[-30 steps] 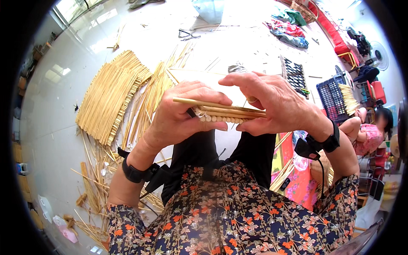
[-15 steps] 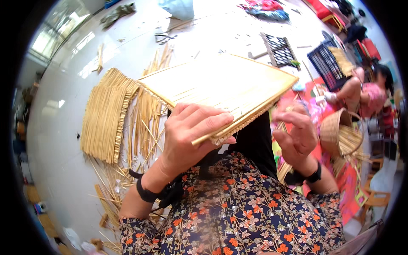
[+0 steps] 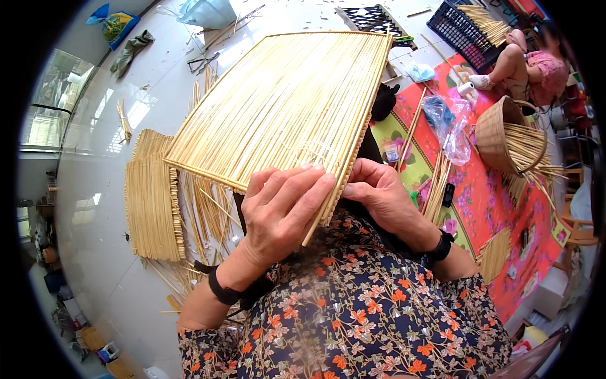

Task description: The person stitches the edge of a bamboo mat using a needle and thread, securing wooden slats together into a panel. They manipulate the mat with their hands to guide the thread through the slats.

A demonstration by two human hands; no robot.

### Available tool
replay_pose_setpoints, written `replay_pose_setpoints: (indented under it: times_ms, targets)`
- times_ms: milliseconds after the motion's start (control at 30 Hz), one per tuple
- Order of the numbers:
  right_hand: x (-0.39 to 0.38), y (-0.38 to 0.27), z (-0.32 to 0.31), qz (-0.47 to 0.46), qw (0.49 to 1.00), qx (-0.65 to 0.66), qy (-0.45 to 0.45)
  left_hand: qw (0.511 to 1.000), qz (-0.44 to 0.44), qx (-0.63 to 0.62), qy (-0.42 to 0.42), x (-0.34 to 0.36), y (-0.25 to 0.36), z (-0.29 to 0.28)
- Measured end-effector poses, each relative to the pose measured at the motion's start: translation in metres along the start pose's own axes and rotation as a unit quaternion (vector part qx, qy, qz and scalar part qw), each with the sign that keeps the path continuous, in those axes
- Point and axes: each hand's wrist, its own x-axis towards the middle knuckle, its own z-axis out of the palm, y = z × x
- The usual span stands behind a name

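A flat panel of pale yellow straw stalks (image 3: 278, 101), with a thin rod border along its sides, lies tilted over my lap. My left hand (image 3: 284, 205) grips its near corner, fingers on the top face and thumb out of sight. Loose loops of pale thread (image 3: 319, 150) rest on the panel just beyond those fingertips. At the panel's right edge, my right hand (image 3: 385, 196) has thumb and forefinger pinched together close against the bound rim. What they pinch is too small to make out. Both wrists wear black bands.
Left on the floor are stacked straw mats (image 3: 151, 205) and loose stalks (image 3: 205, 202). On the right, a wicker basket (image 3: 492, 136) of stalks stands on a red flowered cloth (image 3: 486, 221). Beyond it are a dark crate (image 3: 464, 38) and a seated person (image 3: 546, 72).
The panel has swung round and tipped so more of its top face shows. My right hand has moved left, from apart to against the panel's edge. The left hand keeps its grip.
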Motion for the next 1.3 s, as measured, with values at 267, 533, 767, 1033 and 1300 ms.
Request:
replay_pose_setpoints:
  times_ms: [267, 533, 767, 1033, 1300]
  targets:
    - [0.0, 0.003, -0.004, 0.0, 0.998, -0.011, -0.058, 0.998, 0.054, 0.016, 0.01, 0.003, -0.001, 0.003]
    - [-0.029, 0.04, -0.036, -0.097, 0.995, -0.036, -0.014, 0.999, 0.034, -0.002, -0.009, 0.007, -0.006, -0.004]
    - [-0.005, 0.019, -0.027, -0.116, 0.965, 0.234, 0.015, 0.999, 0.033, 0.021, -0.001, -0.003, 0.001, 0.003]
    - [-0.014, 0.033, -0.075, 0.026, 0.969, 0.235, -0.067, 0.999, 0.038, 0.026, -0.017, -0.008, 0.001, 0.004]
    - [-0.071, 0.077, -0.239, 0.005, 0.939, 0.307, 0.153, 0.999, 0.033, 0.038, -0.011, -0.012, -0.001, 0.005]
